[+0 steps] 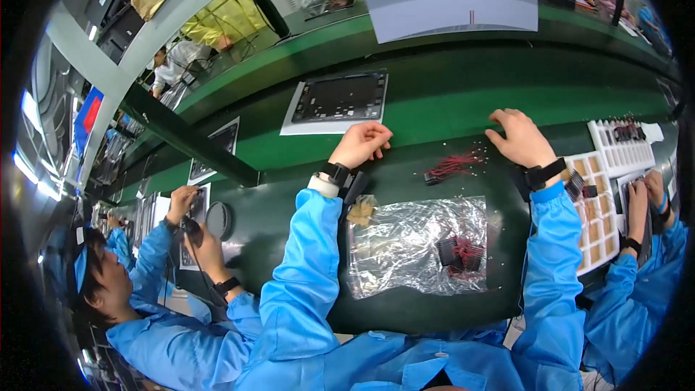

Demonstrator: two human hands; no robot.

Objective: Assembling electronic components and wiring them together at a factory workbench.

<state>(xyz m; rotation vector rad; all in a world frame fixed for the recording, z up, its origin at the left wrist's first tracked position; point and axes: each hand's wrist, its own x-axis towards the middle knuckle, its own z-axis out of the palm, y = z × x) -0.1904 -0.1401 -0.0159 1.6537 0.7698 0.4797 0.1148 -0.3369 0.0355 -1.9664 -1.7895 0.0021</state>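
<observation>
**Two hands working at the belt edge, red wire bundle lying between them**

Neither grip is showing a clear hold. Curled fingers on the left hand (360, 143) are pressing down toward the dark tabletop (289, 210) at the edge of the green belt (434, 112); whether anything small is being pinched under them cannot be told, since the fingertips are hiding it. Over on the other side, the right hand (517, 137) is lying palm down with its fingers spread loosely, tips resting at the belt edge, and it too is showing nothing visibly held.

Between the two hands, a loose bundle of red wires (452, 166) is lying on the tabletop, its long axis running left to right with a slight rise toward the right. It is sitting just below and to the left of the right hand, and further off to the right of the left hand, so the right hand is the nearer one. Small pale specks are scattered around it.

Closer to the body, a clear plastic bag (416, 246) is lying flat, holding more dark connectors with red wires (460, 253). A compartmented tray (590, 210) is sitting to the right, and a flat dark tray on a white sheet (339, 100) is resting on the belt beyond the left hand. Co-workers in blue sleeves are working on both sides.
</observation>
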